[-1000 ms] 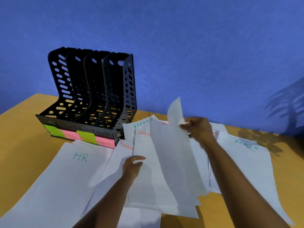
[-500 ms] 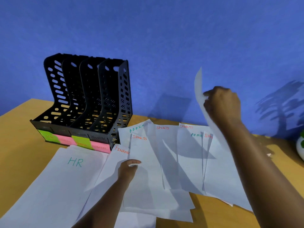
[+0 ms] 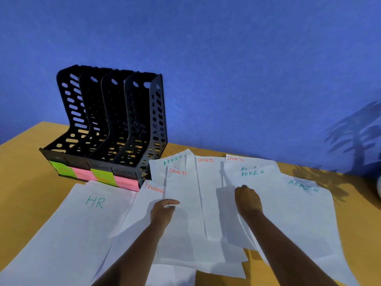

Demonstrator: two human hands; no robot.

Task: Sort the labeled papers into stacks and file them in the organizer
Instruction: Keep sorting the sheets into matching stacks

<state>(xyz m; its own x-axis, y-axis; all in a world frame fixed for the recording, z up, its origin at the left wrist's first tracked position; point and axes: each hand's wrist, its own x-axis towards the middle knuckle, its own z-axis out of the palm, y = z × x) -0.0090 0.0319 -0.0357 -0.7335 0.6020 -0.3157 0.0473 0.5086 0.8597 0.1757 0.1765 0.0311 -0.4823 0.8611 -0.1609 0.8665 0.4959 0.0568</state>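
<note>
White labeled papers are fanned across the wooden table (image 3: pixel 24 166). My left hand (image 3: pixel 164 212) pinches the left edge of a SPORTS paper (image 3: pixel 181 213), thumb on top. My right hand (image 3: pixel 248 200) has its fingers curled down on an ADMIN paper (image 3: pixel 259 178) in the middle of the fan. Another ADMIN paper (image 3: pixel 299 213) lies flat at the right. An HR paper (image 3: pixel 72 230) and a FINANCE paper (image 3: pixel 140 205) lie at the left. The black four-slot organizer (image 3: pixel 144 120) stands at the back left, its slots holding no papers.
Green and pink sticky labels (image 3: pixel 103 178) run along the organizer's front base. More SPORTS sheets (image 3: pixel 208 193) and an ADMIN sheet (image 3: pixel 162 168) lie behind the hands. A blue wall (image 3: pixel 226 69) rises behind the table. A pale object (image 3: pixel 379 188) shows at the right edge.
My right hand carried a sheet up and to the right, laid it flat at the right as the ADMIN paper, then came back down onto the middle of the fan. My left hand stayed put.
</note>
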